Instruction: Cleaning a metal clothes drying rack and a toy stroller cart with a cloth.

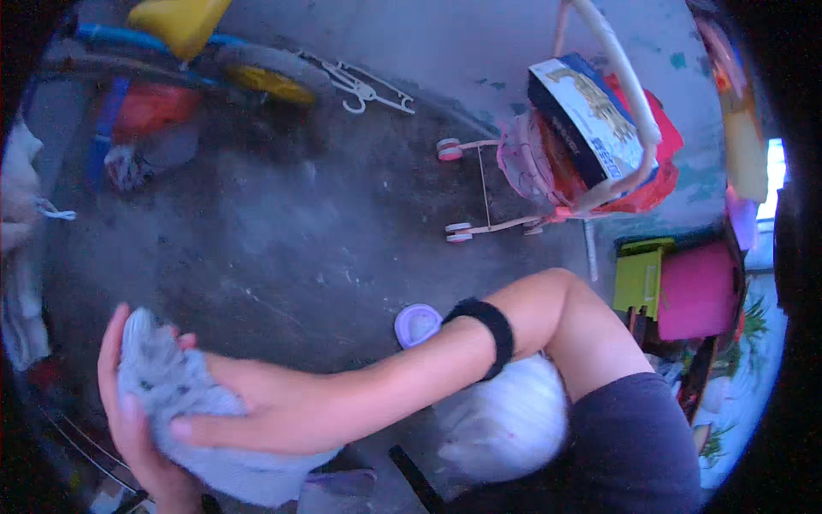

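Observation:
At the lower left, both hands are on a pale blue-grey cloth (173, 372) with dark spots. My left hand (128, 411) holds its left side, with the fingers pointing up along the edge. My right hand (257, 405) reaches in from the right and grips the cloth, its thumb lying across the front. A paler part of the fabric hangs below the hands. A black band (491, 334) circles my right forearm. Beneath that arm is a rounded white bundle (514, 417), partly hidden; I cannot tell what it is.
A small purple dish (418, 325) lies on the dark floor (308, 212). Farther off stand a pink toy stroller (488, 186) carrying a box (587, 119), and a blue bicycle frame (122, 35). White hangers (366, 90) lie by the wall. Green (637, 279) and pink (699, 292) containers stand right.

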The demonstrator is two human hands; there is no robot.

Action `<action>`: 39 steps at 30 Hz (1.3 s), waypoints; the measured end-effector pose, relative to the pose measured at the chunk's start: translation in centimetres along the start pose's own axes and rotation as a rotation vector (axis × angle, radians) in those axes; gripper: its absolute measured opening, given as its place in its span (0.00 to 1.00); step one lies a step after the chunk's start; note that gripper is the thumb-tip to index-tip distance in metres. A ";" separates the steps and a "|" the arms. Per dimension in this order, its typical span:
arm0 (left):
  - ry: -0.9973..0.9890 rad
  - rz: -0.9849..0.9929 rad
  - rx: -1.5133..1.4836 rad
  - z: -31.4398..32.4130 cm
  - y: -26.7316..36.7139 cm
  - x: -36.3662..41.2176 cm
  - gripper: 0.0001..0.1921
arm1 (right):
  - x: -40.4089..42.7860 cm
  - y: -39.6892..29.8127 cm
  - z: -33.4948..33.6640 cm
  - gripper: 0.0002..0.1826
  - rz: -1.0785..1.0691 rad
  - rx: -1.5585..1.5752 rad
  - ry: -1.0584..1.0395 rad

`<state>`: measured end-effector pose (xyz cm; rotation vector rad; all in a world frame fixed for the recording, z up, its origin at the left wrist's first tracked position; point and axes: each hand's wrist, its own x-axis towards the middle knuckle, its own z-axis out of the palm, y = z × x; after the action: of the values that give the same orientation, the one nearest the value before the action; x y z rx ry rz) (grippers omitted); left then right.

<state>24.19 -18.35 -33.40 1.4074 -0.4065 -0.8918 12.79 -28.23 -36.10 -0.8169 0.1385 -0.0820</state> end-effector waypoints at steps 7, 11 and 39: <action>0.038 -0.379 -0.002 -4.6 -6.7 -2.1 0.52 | -2.0 0.7 -5.1 0.27 0.224 -0.032 0.348; -0.032 -0.580 0.176 -6.1 -4.8 -5.3 0.48 | -1.3 1.6 -4.8 0.27 0.170 0.216 0.332; -0.203 -1.013 0.236 16.9 27.3 -16.5 0.39 | -21.9 -22.1 17.8 0.40 0.241 -0.165 0.518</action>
<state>9.55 -19.69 -0.43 1.7565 0.1001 -1.8574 -6.56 -27.70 -5.92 -0.9240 0.7387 -0.0540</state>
